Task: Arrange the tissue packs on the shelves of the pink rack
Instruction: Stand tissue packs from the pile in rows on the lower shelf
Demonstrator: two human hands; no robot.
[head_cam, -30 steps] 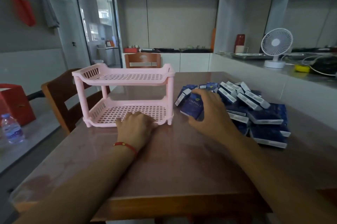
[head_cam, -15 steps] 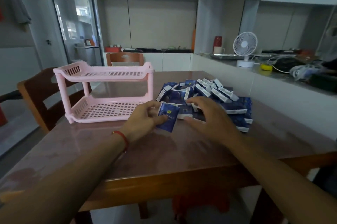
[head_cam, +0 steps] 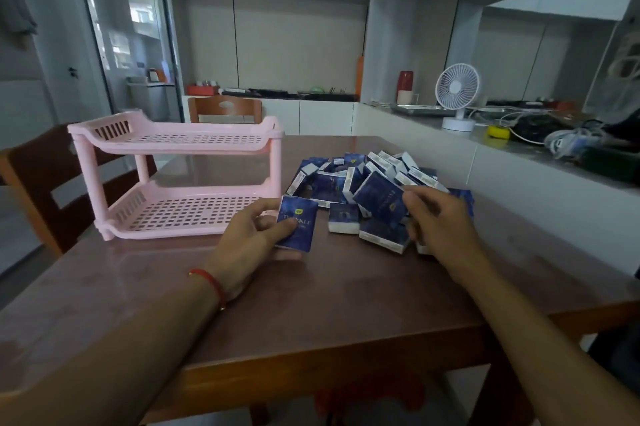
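A pink two-shelf rack stands on the brown table, left of centre; both perforated shelves hold nothing. To its right lies a heap of dark blue tissue packs. My left hand grips one blue pack upright just in front of the rack's right leg. My right hand pinches a second blue pack, tilted, at the near edge of the heap.
Wooden chairs stand to the left and behind the table. A white counter on the right carries a small white fan, cables and a yellow object. The table's near edge runs across the bottom.
My left hand went from the rack's lower shelf to a blue pack and now holds it. My right hand has lifted another pack from the heap. The view has shifted.
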